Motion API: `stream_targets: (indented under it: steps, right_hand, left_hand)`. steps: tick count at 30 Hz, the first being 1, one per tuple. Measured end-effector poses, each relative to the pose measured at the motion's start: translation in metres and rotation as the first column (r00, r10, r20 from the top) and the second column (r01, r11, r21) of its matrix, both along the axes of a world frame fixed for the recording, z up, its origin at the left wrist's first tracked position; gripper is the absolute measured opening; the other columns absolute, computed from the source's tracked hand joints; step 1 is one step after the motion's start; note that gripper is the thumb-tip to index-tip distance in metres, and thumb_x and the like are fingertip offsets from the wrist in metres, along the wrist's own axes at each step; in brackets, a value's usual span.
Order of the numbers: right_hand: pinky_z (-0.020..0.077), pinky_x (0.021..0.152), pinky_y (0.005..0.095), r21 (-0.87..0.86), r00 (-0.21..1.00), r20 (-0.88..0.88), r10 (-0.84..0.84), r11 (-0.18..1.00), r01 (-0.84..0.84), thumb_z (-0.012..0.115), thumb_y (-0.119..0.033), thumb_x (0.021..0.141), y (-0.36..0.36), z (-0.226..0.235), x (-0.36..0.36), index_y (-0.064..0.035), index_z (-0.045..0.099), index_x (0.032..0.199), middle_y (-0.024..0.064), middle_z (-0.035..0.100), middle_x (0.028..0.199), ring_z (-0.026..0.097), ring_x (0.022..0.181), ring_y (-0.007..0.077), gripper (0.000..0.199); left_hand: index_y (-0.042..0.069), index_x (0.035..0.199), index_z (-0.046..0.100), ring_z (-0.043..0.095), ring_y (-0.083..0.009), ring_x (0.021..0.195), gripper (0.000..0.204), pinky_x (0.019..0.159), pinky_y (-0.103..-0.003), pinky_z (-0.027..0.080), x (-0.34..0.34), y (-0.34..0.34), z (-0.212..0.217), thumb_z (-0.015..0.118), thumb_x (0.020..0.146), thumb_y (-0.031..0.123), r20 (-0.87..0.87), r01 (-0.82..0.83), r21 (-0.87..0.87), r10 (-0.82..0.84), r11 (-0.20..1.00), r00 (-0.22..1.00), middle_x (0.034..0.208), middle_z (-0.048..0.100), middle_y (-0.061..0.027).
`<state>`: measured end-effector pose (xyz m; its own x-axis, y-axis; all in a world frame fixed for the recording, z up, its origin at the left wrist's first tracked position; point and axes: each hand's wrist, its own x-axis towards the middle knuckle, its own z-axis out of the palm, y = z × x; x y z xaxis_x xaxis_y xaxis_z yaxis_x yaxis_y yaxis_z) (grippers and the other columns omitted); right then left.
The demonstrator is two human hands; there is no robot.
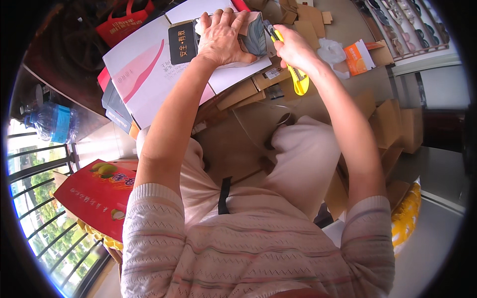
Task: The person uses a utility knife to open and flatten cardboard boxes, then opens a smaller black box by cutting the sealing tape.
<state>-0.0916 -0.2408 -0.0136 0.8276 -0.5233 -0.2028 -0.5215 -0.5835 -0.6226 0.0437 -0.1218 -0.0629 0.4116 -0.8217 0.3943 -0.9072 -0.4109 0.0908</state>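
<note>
My left hand (222, 39) lies spread on a small box (255, 36) with a grey-blue wavy pattern, its thumb toward the near edge. A dark panel with gold lettering (182, 44) shows just left of that hand; whether it belongs to the same box I cannot tell. My right hand (297, 51) is closed around a yellow utility knife (300, 83), whose blade end is up at the right end of the small box. Whether the blade touches the box is unclear. Underneath is a large white carton (146, 62) with a pink curved print.
Cardboard pieces (313, 22) lie beyond my right hand, near a clear plastic bag (332, 52) and an orange packet (358, 58). A rack of glasses (407, 25) stands far right. At left are a water bottle (57, 121), a red carton (99, 193) and a red bag (121, 25).
</note>
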Motion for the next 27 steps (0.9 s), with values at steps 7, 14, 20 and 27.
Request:
stream_targets:
  steps: [7,14,20,27]
  right_hand:
    - [0.0519,0.050,0.0353,-0.071,0.949,-0.308,0.072,0.993,-0.098,0.038,0.003,0.074,-0.011,0.025,0.032,0.0115,0.054,0.074,0.0206,0.061,0.066,0.064,0.054,0.0250,0.018]
    - [0.0490,0.047,0.0341,0.180,0.892,-0.433,0.125,0.982,-0.050,0.041,-0.007,0.086,0.001,0.014,0.010,0.0020,0.026,0.133,0.0151,0.054,0.072,0.055,0.049,0.0206,0.050]
    - [0.0481,0.045,0.0346,0.161,0.936,-0.344,0.080,0.987,-0.025,0.039,-0.003,0.083,0.012,0.013,-0.019,0.0062,0.037,0.115,0.0138,0.053,0.067,0.056,0.049,0.0215,0.033]
    - [0.0461,0.042,0.0321,0.330,0.987,-0.086,0.138,0.938,-0.102,0.042,-0.008,0.083,0.035,0.019,-0.067,0.0017,0.044,0.114,0.0116,0.056,0.066,0.057,0.045,0.0188,0.033]
  left_hand:
    - [0.019,0.135,0.031,0.030,-0.0265,0.123,0.109,0.103,-0.052,0.013,-0.009,-0.005,0.003,0.067,0.044,0.066,0.035,-0.041,0.054,0.039,0.998,0.999,0.127,0.038,-0.0101]
    - [0.021,0.136,0.031,0.031,-0.0261,0.123,0.110,0.102,-0.051,0.014,-0.008,-0.008,0.009,0.066,0.043,0.068,0.065,-0.063,0.119,0.055,0.991,0.996,0.128,0.039,-0.0092]
    - [0.022,0.138,0.027,0.030,-0.0253,0.124,0.111,0.103,-0.050,0.014,-0.007,-0.014,0.004,0.067,0.043,0.064,0.050,-0.065,0.125,0.059,0.990,0.997,0.131,0.037,-0.0081]
    - [0.020,0.135,0.030,0.032,-0.0275,0.122,0.109,0.102,-0.050,0.017,0.023,0.002,0.024,0.068,0.042,0.062,0.011,-0.027,0.129,0.026,0.991,1.000,0.127,0.039,-0.0101]
